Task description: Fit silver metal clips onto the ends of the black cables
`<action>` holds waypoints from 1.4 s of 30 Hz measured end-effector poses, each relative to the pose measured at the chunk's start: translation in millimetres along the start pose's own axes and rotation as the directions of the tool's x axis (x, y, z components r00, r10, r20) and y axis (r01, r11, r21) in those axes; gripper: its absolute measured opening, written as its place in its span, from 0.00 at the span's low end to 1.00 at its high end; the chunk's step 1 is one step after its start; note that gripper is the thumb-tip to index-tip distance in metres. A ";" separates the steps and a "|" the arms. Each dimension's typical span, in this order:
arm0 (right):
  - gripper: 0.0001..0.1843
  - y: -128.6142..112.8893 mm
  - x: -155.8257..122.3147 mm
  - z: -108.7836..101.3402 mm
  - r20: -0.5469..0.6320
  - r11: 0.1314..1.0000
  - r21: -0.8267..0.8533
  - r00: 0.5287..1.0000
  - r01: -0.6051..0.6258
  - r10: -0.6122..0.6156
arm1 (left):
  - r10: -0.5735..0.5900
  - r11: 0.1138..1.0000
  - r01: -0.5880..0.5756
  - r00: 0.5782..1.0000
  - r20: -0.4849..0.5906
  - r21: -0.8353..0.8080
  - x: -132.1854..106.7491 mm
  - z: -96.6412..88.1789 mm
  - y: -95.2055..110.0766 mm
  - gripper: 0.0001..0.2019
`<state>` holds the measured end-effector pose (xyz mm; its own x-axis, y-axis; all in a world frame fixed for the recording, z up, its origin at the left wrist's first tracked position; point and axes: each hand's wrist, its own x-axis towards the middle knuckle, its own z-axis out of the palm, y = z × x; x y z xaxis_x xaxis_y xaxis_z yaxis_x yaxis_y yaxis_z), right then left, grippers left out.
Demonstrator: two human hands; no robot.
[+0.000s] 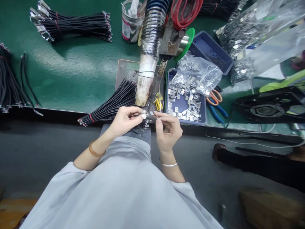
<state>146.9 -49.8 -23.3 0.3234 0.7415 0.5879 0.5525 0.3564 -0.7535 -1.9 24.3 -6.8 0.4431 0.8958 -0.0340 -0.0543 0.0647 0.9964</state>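
Observation:
My left hand [125, 121] is pinched shut on a thin black wire [135, 115] whose end meets a small metal clip [149, 120] at the table's front edge. My right hand [166, 128] is closed, with its fingertips pinching that same small clip. Both hands meet just below a bundle of black wires [111, 103] tied with a red band, which lies on the green table [71, 70]. A blue tray [186, 108] with several loose metal clips sits right of my hands.
A taped hose and nozzle [147, 63] stands above my hands. More black wire bundles [71, 24] lie at back left and far left. A plastic bag of clips [197, 73], pliers with blue handles [218, 111], a tin can [130, 22] and a black fan [269, 106] are on the right.

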 end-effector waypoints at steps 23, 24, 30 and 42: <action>0.10 3.5 18.5 -2.6 0.150 0.889 -0.248 0.922 0.384 -0.356 | 0.084 0.995 -0.073 0.977 -0.196 0.062 -1.8 11.9 1.3 0.09; 0.10 2.9 18.5 -2.6 0.145 0.890 -0.246 0.922 0.385 -0.359 | 0.091 0.995 -0.081 0.976 -0.198 0.060 -1.8 12.0 1.5 0.09; 0.12 5.2 17.1 -3.7 0.170 0.870 -0.223 0.896 0.440 -0.409 | 0.046 0.999 -0.041 0.983 -0.176 0.033 -3.0 12.7 0.4 0.09; 0.09 -3.8 15.3 -2.4 0.124 0.971 -0.164 0.980 0.175 -0.156 | 0.101 0.990 -0.080 0.977 -0.190 0.114 -6.6 15.1 -0.1 0.09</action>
<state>151.6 -41.2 -10.8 0.1359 0.7415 0.6570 0.7191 0.3824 -0.5803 8.8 11.8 -5.5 0.2571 0.9650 0.0526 0.0131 -0.0579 0.9982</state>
